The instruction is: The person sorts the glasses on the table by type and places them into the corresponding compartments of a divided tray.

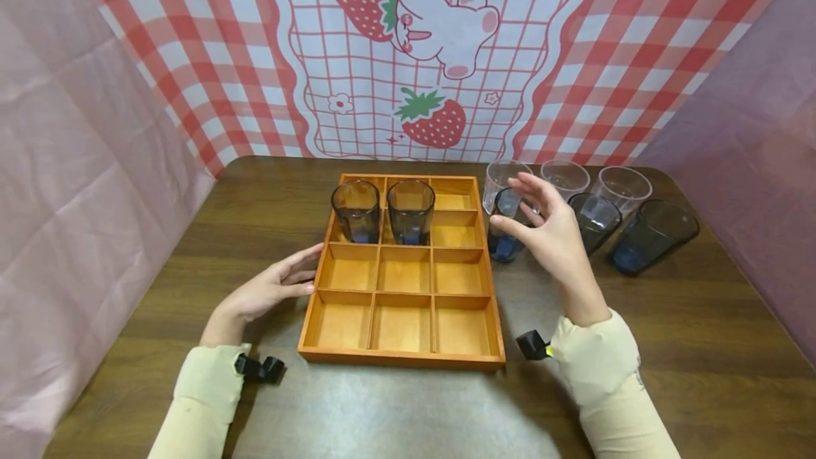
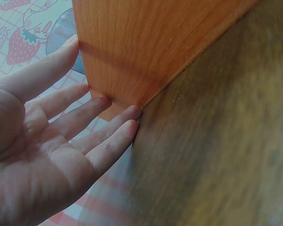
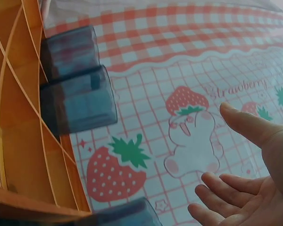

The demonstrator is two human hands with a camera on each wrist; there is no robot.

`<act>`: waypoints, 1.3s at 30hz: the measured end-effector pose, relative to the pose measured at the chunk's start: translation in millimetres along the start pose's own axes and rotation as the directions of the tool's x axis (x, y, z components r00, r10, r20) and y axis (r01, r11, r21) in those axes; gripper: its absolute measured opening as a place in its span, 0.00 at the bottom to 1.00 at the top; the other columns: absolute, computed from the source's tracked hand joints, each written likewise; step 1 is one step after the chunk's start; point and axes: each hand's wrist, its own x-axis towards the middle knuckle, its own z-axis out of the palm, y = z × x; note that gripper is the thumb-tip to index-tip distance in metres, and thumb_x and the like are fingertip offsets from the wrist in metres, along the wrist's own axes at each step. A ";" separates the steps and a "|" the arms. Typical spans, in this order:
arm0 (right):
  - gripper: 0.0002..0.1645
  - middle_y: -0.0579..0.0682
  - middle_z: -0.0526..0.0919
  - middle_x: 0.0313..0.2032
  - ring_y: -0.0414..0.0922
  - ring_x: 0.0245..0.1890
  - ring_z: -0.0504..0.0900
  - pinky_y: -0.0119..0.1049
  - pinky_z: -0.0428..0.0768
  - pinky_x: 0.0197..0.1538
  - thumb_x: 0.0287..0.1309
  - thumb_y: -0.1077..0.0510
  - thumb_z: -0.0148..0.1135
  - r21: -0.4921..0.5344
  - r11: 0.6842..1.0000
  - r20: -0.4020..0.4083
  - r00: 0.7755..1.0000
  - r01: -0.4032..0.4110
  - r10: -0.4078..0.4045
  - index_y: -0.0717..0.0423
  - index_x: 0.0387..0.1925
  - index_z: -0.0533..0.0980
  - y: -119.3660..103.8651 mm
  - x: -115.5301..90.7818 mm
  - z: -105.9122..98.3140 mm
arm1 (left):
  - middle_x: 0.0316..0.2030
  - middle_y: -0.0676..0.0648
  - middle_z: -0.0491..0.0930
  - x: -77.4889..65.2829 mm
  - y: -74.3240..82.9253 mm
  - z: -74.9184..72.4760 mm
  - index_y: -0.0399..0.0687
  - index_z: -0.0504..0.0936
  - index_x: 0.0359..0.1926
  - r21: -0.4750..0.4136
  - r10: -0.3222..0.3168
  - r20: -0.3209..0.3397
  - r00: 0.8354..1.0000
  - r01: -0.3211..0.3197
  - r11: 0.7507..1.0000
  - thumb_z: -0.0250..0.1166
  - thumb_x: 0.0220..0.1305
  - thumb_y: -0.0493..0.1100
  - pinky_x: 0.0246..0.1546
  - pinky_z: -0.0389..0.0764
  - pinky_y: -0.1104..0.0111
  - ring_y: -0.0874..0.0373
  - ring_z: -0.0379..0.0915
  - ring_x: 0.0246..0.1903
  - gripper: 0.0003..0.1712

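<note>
A wooden tray (image 1: 401, 358) divided into several compartments lies on the table. Two dark tinted glasses stand upright in it, one (image 1: 355, 214) in the left column and another (image 1: 411, 214) in the middle column, both in the second row from the back. The left hand (image 1: 270, 289) touches the tray's left side with extended fingers (image 2: 115, 141). Right of the tray, the right hand (image 1: 553, 239) is raised with thumb and fingers apart, by a third dark glass (image 1: 503, 243) that it partly hides. Nothing is between its fingers in the right wrist view.
At the back right stand three clear glasses (image 1: 621, 186). Two more dark glasses, one (image 1: 599, 218) behind the right hand and one (image 1: 653, 236) farther right, stand in front of them. A strawberry-patterned cloth (image 1: 408, 119) hangs behind the wooden table (image 1: 210, 232).
</note>
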 end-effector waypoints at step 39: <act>0.56 0.61 0.65 0.69 0.54 0.72 0.61 0.42 0.59 0.74 0.48 0.54 0.76 -0.133 0.978 -0.161 0.977 -0.162 0.140 0.62 0.72 0.54 49.4 21.2 -7.5 | 0.76 0.36 0.43 1.8 -1.2 -0.7 0.45 0.46 0.76 0.001 -0.006 -0.002 1.000 0.006 1.000 0.60 0.68 0.40 0.67 0.61 0.43 0.31 0.51 0.70 0.43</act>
